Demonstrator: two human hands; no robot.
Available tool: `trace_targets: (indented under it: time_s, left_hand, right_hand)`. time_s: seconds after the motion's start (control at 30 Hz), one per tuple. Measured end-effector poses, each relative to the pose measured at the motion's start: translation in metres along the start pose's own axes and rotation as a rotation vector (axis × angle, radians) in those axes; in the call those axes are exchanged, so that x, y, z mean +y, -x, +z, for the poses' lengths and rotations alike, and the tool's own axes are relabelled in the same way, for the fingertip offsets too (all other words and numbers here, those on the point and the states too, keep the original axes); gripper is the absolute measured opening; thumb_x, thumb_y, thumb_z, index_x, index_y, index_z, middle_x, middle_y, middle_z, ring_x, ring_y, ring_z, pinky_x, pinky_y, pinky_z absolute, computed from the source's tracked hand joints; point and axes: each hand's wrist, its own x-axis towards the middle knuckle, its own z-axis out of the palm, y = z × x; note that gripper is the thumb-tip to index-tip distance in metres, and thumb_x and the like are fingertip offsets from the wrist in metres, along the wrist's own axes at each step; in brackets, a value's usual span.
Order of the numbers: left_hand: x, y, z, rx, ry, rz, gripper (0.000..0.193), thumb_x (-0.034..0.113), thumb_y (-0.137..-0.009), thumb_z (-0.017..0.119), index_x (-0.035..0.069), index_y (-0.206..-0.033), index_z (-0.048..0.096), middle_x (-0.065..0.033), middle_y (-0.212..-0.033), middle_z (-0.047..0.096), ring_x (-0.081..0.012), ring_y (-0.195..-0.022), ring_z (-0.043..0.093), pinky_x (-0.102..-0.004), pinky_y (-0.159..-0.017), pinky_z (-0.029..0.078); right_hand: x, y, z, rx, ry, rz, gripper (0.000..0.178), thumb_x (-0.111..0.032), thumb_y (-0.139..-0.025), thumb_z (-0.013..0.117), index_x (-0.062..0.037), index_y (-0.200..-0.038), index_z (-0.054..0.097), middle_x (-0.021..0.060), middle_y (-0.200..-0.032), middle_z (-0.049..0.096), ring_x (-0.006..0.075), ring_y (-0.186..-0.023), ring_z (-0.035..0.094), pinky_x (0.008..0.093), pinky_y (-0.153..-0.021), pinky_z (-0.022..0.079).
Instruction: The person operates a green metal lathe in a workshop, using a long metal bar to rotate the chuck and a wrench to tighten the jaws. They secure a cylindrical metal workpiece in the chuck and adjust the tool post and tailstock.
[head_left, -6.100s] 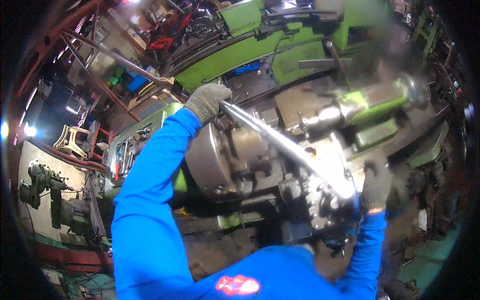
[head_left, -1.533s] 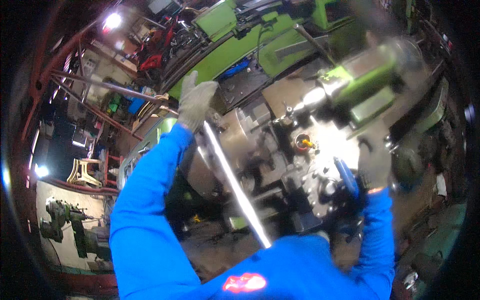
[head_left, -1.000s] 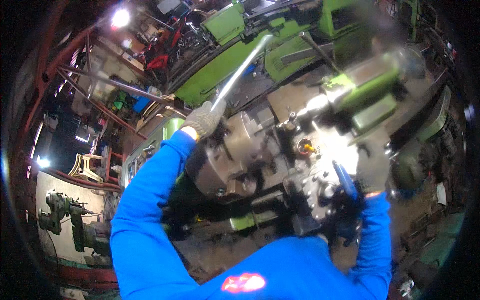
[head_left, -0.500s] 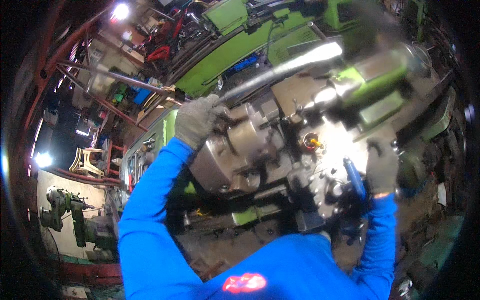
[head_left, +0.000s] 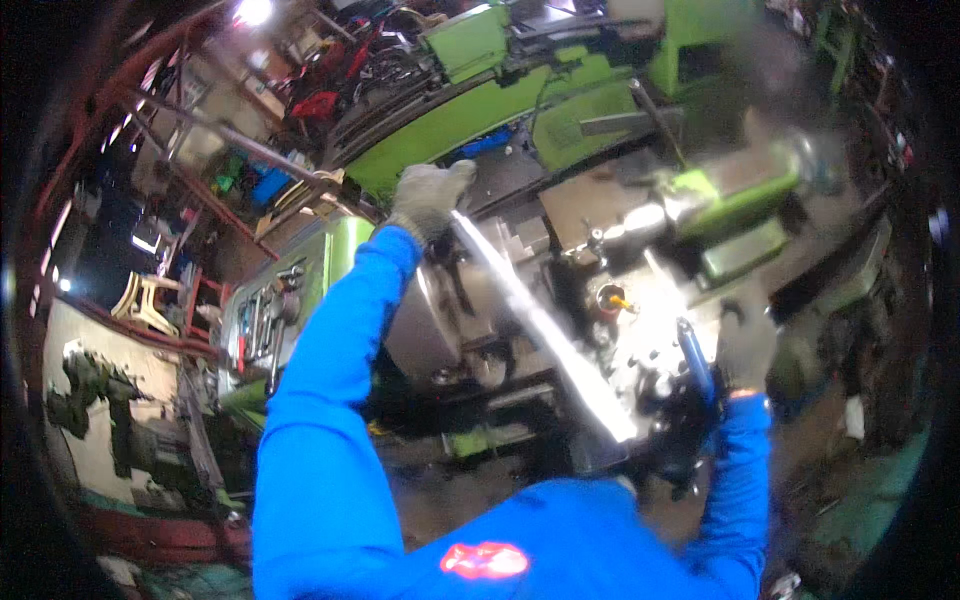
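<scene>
My left hand (head_left: 428,195), in a grey work glove, is closed on one end of a long shiny metal pipe (head_left: 545,330). The pipe slants down to the right in front of the lathe's chuck (head_left: 420,320), its bright far end over the carriage. On the right my gloved right hand (head_left: 748,340) is blurred, its fingers unclear, beside a tool or lever with a blue handle (head_left: 694,355). Whether it grips that handle cannot be made out. A small round cup (head_left: 608,298) with something yellow in it stands on the brightly lit carriage.
The lathe's green tailstock (head_left: 745,190) lies at the upper right. Behind is another green machine (head_left: 440,130). Hand tools lie on a tray (head_left: 262,318) at the left, near a cream plastic stool (head_left: 150,303) and red metal framing (head_left: 190,345).
The pipe has swung from pointing up and right to pointing down and right across the lathe. My left hand has moved up and slightly right; the view has shifted a little.
</scene>
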Motion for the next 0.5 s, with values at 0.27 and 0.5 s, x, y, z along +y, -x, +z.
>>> trace_targets:
  time_s: [0.27, 0.5]
  left_hand:
    - [0.022, 0.054, -0.019, 0.079, -0.204, -0.157, 0.089, 0.077, -0.105, 0.027, 0.005, -0.105, 0.078, -0.0265, -0.104, 0.077, -0.0432, -0.105, 0.075, -0.0553, -0.098, 0.053]
    - [0.012, 0.076, 0.01, 0.228, -0.335, -0.03, 0.079, 0.07, -0.099, 0.059, 0.003, -0.139, 0.057, -0.0222, -0.125, 0.068, -0.0367, -0.112, 0.071, -0.0527, -0.096, 0.057]
  right_hand:
    - [0.003, -0.008, 0.001, -0.126, 0.059, 0.102, 0.028, -0.012, -0.087, 0.06, -0.0042, -0.107, 0.078, 0.0219, -0.105, 0.078, 0.0411, -0.098, 0.074, 0.0474, -0.095, 0.056]
    - [0.017, -0.017, 0.005, -0.189, 0.196, 0.075, 0.038, -0.021, -0.088, 0.059, -0.0007, -0.116, 0.077, 0.0265, -0.117, 0.076, 0.0446, -0.11, 0.072, 0.0484, -0.1, 0.055]
